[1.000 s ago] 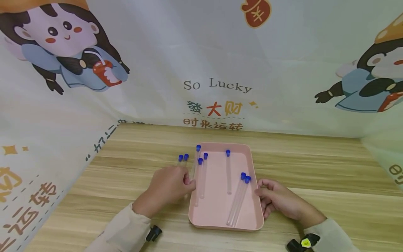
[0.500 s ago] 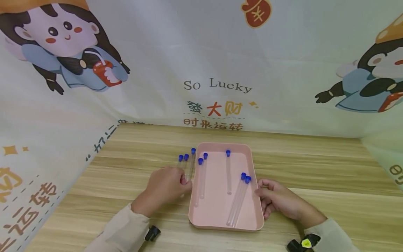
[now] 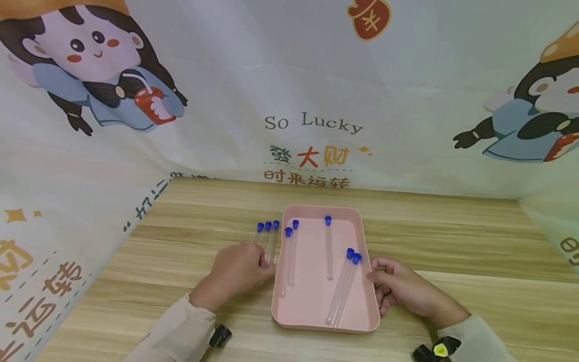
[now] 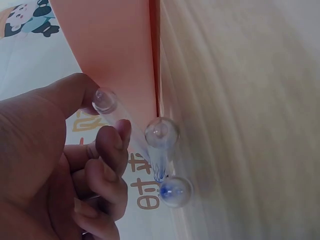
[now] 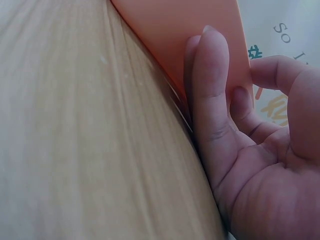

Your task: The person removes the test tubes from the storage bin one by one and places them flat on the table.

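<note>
Beside the tray's left wall, my left hand [image 3: 239,264] pinches a blue-capped clear test tube [image 3: 273,243] near its lower end. In the left wrist view the rounded end of this test tube [image 4: 105,101] shows between thumb and fingers. Two more test tubes [image 3: 260,228] lie on the table just left of it, partly hidden by the hand. Several capped test tubes [image 3: 329,256] lie in the pink tray [image 3: 312,324]. At the tray's right side, my right hand [image 3: 400,286] holds the edge, thumb at the rim and fingers against the outer wall.
The tray stands on a wood-grain table [image 3: 452,241]. A printed curtain [image 3: 407,100] closes off the back and sides. A black wrist strap [image 3: 220,336] is on the left sleeve, and another black strap [image 3: 436,349] is on the right.
My left hand has moved a test tube from over the tray's left edge leftward and down, beside the two on the table. The right hand and tray have stayed in place.
</note>
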`<act>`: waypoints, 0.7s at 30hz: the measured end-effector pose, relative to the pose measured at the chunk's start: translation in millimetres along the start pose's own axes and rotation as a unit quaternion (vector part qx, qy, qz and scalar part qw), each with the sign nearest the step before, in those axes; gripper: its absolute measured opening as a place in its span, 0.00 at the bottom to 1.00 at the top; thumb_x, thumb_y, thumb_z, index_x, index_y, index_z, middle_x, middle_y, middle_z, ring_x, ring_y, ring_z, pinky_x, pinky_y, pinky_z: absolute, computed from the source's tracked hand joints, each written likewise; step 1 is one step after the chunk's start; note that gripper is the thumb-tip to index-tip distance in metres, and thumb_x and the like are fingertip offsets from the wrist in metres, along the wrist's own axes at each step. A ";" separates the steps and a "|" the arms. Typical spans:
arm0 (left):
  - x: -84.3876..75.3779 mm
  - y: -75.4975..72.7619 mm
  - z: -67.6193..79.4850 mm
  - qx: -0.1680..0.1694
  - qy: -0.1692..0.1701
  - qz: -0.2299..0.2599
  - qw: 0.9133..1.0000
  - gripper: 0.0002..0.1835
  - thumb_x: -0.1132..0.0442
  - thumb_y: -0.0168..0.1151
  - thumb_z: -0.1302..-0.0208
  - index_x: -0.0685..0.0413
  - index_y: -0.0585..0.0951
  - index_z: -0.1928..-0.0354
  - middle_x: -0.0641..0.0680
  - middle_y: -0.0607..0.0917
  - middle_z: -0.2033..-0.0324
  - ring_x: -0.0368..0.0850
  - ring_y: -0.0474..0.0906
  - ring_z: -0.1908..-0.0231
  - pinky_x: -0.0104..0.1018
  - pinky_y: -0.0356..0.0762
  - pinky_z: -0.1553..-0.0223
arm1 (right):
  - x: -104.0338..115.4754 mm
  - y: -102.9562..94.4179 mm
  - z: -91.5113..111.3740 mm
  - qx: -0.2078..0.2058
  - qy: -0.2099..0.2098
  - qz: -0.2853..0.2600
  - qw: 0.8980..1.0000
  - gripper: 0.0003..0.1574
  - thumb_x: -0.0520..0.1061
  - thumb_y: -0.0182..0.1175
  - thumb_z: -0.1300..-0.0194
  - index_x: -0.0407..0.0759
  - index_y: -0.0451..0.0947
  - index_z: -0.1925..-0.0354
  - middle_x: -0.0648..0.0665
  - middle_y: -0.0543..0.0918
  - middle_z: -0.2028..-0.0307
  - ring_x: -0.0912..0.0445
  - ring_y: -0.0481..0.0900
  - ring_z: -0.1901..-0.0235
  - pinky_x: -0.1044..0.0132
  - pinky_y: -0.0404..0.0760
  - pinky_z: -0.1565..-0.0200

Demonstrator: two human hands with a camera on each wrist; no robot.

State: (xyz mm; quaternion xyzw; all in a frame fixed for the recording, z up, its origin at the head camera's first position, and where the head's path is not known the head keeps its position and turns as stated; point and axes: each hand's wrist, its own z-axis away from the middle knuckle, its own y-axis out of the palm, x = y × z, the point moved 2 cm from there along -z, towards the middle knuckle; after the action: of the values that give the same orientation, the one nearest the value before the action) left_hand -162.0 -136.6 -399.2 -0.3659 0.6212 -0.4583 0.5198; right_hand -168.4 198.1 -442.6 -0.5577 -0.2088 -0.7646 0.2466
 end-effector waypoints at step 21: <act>6.1 6.3 0.4 0.037 -0.002 -0.016 0.999 0.24 0.51 0.62 0.43 0.43 0.66 0.92 0.41 0.64 0.91 0.39 0.63 0.85 0.37 0.60 0.80 | -1.2 -0.5 0.1 -0.004 -0.007 0.008 1.000 0.05 0.43 0.51 0.27 0.45 0.64 0.62 0.49 0.79 0.75 0.59 0.80 0.79 0.64 0.82 0.75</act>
State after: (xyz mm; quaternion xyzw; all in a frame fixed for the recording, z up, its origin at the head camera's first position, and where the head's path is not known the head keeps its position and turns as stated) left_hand -162.6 -140.5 -407.1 -0.3571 0.5966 -0.4890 0.5267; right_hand -168.3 198.8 -443.8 -0.5653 -0.2032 -0.7597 0.2489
